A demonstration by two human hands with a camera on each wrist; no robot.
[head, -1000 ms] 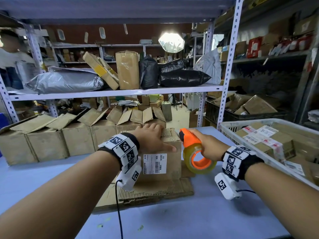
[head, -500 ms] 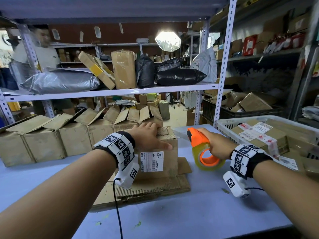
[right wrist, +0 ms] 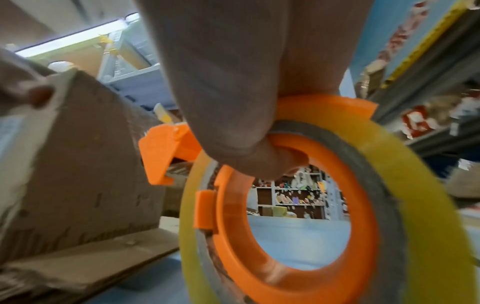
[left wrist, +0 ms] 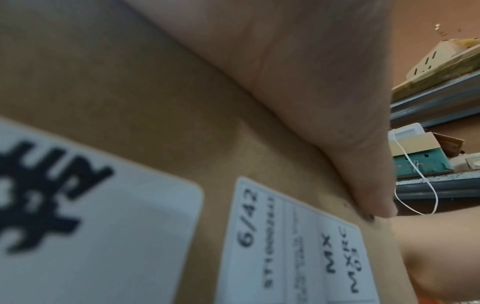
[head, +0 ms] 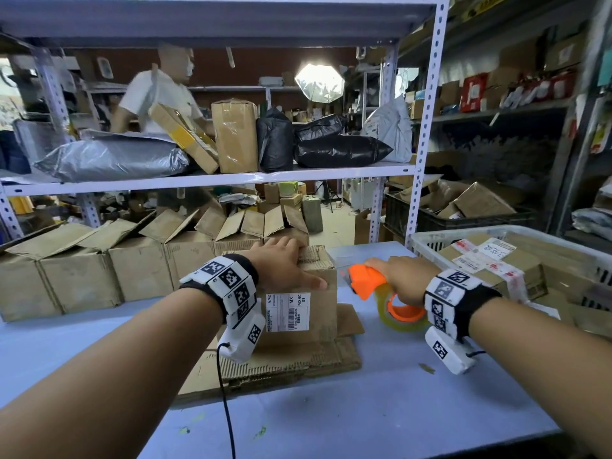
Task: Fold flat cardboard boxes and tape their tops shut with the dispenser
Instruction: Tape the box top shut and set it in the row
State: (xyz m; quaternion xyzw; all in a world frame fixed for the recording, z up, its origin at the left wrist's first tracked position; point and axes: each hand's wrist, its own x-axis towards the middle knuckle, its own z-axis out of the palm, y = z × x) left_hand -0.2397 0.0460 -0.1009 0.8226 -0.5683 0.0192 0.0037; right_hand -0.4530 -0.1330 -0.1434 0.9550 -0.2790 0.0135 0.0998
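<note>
A small cardboard box (head: 318, 313) with a white label (head: 287, 312) stands on a stack of flat cardboard sheets (head: 275, 362). My left hand (head: 281, 263) lies flat across the box's closed top, fingers straight, thumb down over the near face. In the left wrist view the thumb (left wrist: 363, 181) presses the box's side (left wrist: 130, 102) just above the label (left wrist: 291, 242). My right hand (head: 402, 276) grips the orange tape dispenser (head: 367, 281) with its clear tape roll (head: 402, 321), held just right of the box. Seen from the right wrist, the fingers (right wrist: 233, 123) curl through the dispenser's ring (right wrist: 298, 216), its cutter head beside the box (right wrist: 78, 174).
A row of folded open-topped boxes (head: 139, 260) lines the table's back left. A white plastic basket (head: 510, 233) with labelled parcels stands at the right. A metal shelf rack (head: 427, 127) holds bags and boxes behind; a person in a white shirt (head: 155, 94) moves there. Blue table (head: 364, 419) lies in front.
The right hand has drawn the dispenser a little right and down, away from the box's top edge. The left hand stays on the box. The person behind the rack has moved right.
</note>
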